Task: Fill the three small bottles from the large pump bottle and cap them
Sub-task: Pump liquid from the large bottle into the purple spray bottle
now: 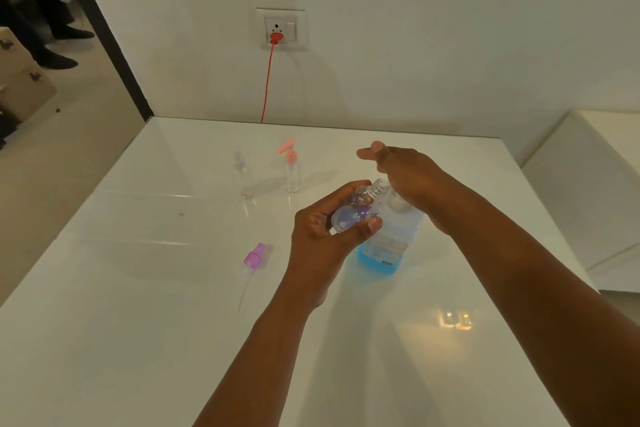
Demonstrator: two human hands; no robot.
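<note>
My left hand [322, 232] grips a small clear bottle with purple print [358, 210], uncapped and tilted, its open neck up against the pump head of the large bottle. The large pump bottle [388, 243], with blue liquid low in it, stands on the white table [138, 340]. My right hand [405, 173] lies palm-down on the pump, fingers straight. A purple spray cap with its tube [254, 256] lies on the table left of my left hand. Farther back stand a small bottle with a pink pump cap [292, 166] and a clear capped small bottle [241, 173].
A red cable [267, 80] runs from a wall socket [280, 29] down behind the table's far edge. A white cabinet [588, 184] stands to the right of the table. A person's legs [45, 28] show at the far left on the floor.
</note>
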